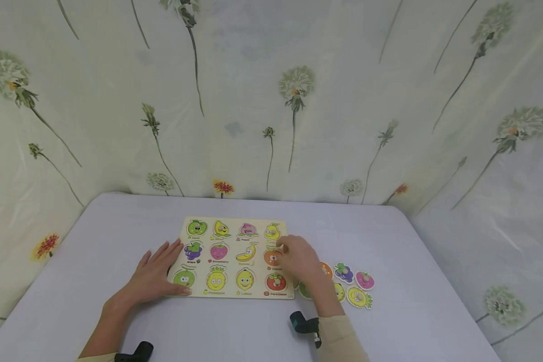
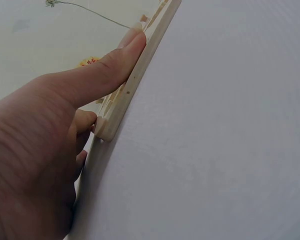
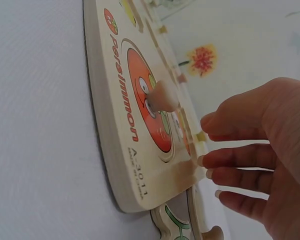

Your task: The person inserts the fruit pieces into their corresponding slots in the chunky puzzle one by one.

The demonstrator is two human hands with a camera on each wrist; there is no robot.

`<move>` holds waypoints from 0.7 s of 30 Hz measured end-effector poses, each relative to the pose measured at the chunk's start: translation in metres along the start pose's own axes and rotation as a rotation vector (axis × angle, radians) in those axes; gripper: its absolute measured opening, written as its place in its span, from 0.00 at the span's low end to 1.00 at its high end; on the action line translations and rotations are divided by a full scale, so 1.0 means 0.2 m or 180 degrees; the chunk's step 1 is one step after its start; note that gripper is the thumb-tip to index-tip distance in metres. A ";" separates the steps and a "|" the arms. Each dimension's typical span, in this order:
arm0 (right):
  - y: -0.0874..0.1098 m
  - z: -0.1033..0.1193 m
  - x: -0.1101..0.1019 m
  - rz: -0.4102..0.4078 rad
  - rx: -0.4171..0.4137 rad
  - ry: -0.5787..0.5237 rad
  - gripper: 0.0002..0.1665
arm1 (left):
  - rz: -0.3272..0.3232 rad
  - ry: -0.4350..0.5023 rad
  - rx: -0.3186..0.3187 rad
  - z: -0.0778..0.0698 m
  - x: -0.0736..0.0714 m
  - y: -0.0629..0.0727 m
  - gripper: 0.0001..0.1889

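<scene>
A wooden fruit puzzle board [image 1: 232, 257] lies flat, with printed fruits in rows and names below them. My left hand [image 1: 156, 274] rests spread along its left side, the thumb [image 2: 132, 47] on the front edge near the corner. Over the board's right edge, my right hand [image 1: 298, 257] hovers beside the orange picture [image 1: 272, 258], its fingers loosely bent. Nothing shows between its thumb and fingers in the right wrist view. The persimmon piece [image 3: 145, 97] sits in the board with a round wooden knob [image 3: 163, 96] standing up. Near the top right corner is a pear [image 1: 272, 232].
Several loose fruit pieces lie right of the board, among them grapes [image 1: 344, 272], a strawberry [image 1: 365, 280] and a pineapple [image 1: 359, 297]. The right forearm partly covers others. A white cloth [image 1: 235, 332] covers the table; a flowered curtain [image 1: 244, 100] hangs behind.
</scene>
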State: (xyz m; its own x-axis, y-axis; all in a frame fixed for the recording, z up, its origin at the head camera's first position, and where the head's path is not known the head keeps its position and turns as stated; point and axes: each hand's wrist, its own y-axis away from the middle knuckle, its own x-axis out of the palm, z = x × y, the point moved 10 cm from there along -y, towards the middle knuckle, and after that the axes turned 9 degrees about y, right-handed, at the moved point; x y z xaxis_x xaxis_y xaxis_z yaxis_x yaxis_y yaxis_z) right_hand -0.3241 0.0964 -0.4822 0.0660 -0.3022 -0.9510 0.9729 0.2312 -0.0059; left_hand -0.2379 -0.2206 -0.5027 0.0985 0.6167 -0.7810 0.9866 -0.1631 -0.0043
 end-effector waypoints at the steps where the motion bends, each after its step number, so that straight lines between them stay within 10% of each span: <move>1: 0.00 -0.01 0.00 -0.0002 0.0015 -0.0023 0.17 | 0.0003 0.0005 -0.0008 0.00 0.00 0.00 0.65; 21: 0.02 -0.13 -0.06 0.0103 0.0217 0.0018 0.16 | 0.0002 0.0022 0.0008 0.00 0.00 0.00 0.65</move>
State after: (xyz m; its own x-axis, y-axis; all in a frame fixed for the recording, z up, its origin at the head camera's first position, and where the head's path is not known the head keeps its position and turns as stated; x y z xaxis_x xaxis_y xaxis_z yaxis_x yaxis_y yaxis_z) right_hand -0.3272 0.1244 -0.4791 0.0965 -0.2904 -0.9520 0.9831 0.1772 0.0456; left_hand -0.2382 -0.2206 -0.5036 0.1001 0.6218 -0.7767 0.9862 -0.1654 -0.0053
